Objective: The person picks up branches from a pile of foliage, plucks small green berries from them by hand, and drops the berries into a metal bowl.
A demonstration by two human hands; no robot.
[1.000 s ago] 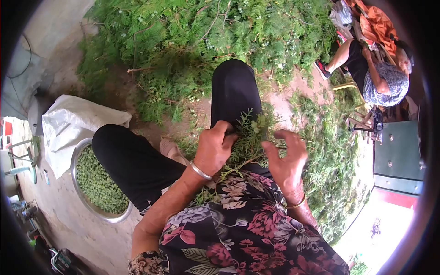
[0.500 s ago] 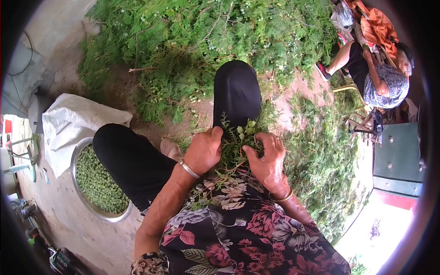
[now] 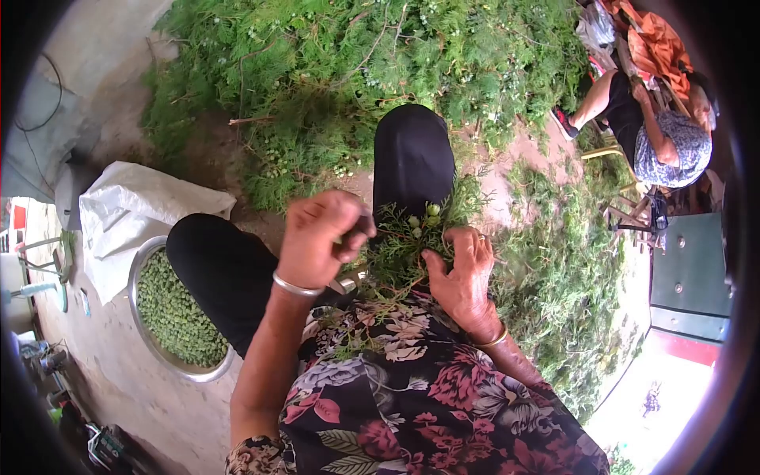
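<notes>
Gripping a feathery, round-coned sprig (image 3: 402, 255), the right hand (image 3: 464, 277) faces the loosely curled left hand (image 3: 318, 239), contents unclear.

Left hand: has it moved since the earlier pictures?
Yes. The left hand has moved toward the metal basin on the floor, and a wider gap now separates it from the right hand.

The sprig (image 3: 396, 257), feathery, green and branching, lies spread to the right of the basin (image 3: 199, 377). Small round berries (image 3: 416, 224), pale green, cluster near its upper end. Inside the basin, silvery and round, sits a heap (image 3: 178, 313) of little green berries.
</notes>
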